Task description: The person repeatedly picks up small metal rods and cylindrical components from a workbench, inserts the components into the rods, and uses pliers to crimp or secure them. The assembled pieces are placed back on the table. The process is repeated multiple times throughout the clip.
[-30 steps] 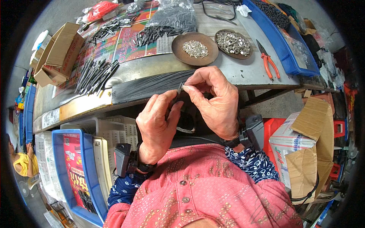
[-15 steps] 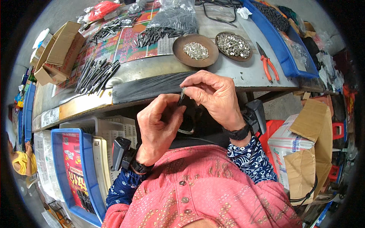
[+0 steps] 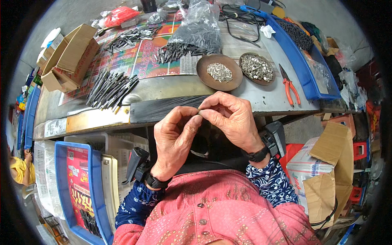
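Over the table's front edge, the fingertips of both my hands meet. My left hand (image 3: 175, 136) is closed in a thumb-and-finger pinch on a small dark rod, now almost wholly covered by the fingers. From the other side my right hand (image 3: 230, 122) pinches at the same spot, and whatever lies between its fingertips is too small to make out. Just beyond the hands sits a brown dish (image 3: 205, 78) of small silvery pins. A second dish (image 3: 257, 83) beside it carries small round metal pieces. Many thin black rods (image 3: 112, 90) lie heaped at the left.
Red-handled pliers (image 3: 289, 87) rest right of the dishes, near a long blue tray (image 3: 300, 69). More black parts spill from a clear bag (image 3: 200, 34). A cardboard box (image 3: 77, 57) stands at the far left. Below the table are a blue bin (image 3: 96, 179) and an opened carton (image 3: 320, 192).
My fingertips have drawn together over the small rod, which showed between them before. The whole table sits slightly lower and further right in the picture.
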The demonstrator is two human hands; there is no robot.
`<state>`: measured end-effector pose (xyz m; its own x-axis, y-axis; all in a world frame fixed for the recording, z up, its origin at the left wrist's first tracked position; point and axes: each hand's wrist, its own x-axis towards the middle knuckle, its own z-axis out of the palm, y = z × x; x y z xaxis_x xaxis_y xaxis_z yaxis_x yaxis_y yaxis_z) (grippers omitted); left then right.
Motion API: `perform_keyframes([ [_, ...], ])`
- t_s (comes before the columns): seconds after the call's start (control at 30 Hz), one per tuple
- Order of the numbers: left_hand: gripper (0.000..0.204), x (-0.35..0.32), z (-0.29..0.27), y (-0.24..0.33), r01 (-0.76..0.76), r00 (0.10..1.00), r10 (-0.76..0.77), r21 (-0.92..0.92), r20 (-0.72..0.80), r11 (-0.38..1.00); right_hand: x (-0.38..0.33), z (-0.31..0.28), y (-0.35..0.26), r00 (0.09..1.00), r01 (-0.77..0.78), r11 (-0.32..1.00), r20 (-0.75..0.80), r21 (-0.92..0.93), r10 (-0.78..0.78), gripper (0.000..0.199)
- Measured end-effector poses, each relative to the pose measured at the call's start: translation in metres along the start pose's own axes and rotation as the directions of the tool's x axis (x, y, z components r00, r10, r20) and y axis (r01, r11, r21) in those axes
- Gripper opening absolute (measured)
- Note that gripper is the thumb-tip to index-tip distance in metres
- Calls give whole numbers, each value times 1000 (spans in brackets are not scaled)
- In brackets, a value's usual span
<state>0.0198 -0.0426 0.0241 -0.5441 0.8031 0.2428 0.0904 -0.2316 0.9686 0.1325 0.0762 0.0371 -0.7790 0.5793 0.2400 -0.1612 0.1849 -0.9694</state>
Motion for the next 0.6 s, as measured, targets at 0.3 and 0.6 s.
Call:
perform_keyframes([
  [0.3, 7, 12, -25, -1, -9, 998, 12, 48, -58, 999, 76, -28, -1, 917, 337, 592, 113, -733, -382, 13],
  [0.6, 11, 16, -38, -6, -55, 994, 66, 118, -91, 991, 158, -42, 31, 894, 363, 202, 278, -910, -353, 9],
])
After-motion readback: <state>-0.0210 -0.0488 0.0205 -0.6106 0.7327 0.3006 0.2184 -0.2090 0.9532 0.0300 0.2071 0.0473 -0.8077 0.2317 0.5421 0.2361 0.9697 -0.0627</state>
